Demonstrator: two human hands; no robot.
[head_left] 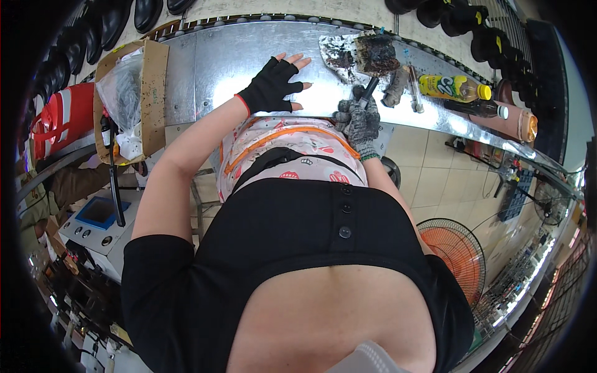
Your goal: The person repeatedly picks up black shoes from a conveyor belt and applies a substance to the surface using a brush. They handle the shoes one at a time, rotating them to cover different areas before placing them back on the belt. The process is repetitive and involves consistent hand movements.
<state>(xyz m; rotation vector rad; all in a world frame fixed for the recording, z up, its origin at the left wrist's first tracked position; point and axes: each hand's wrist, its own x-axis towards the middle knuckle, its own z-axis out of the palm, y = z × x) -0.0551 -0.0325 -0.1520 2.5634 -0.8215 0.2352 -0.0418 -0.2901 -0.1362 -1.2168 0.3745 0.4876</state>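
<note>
Gripping the handle of a dirty brush [375,57], the right hand [360,122] in a grey glove is closed over the metal table [211,62]. Left hand [273,85], in a black fingerless glove, rests flat and open, holding nothing; a yellow bottle [454,87] lies nearby.

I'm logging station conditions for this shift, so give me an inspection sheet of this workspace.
Surface: shiny metal bench, bare under the left hand, stained dark at the work spot.
Job's things: dark-crusted brush on a smeared metal plate.
Clutter: yellow-capped bottle, dark bottle, cardboard box with plastic bags.
Hands: left hand, black fingerless glove, flat on the bench; right hand, grey knit glove, gripping the brush handle.
Cables: one trails across the tiled floor near the fans, at right.
Surroundings: black boots in rows behind the bench, orange fan, control unit.
</note>
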